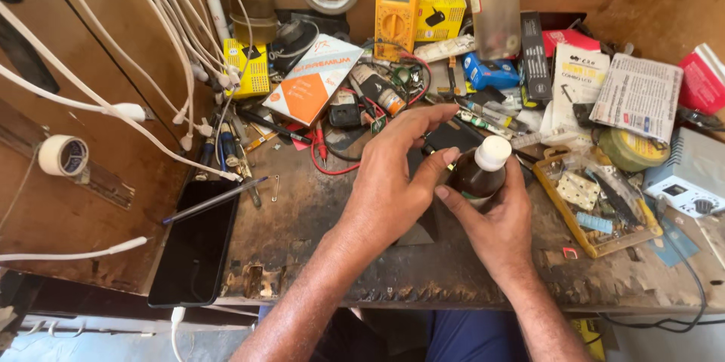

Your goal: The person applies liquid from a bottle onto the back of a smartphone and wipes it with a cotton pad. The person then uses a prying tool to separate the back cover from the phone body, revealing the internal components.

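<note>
A small brown bottle with a white cap stands tilted over the middle of a worn workbench. My right hand wraps around the bottle's body from below. My left hand reaches in from the left, its thumb and fingertips touching the bottle's neck just under the cap. A dark flat phone-like object lies just behind the hands.
A black smartphone lies at the bench's left edge with a pen across it. White cables hang at left. A yellow multimeter, boxes, tools and a yellow parts tray crowd the back and right.
</note>
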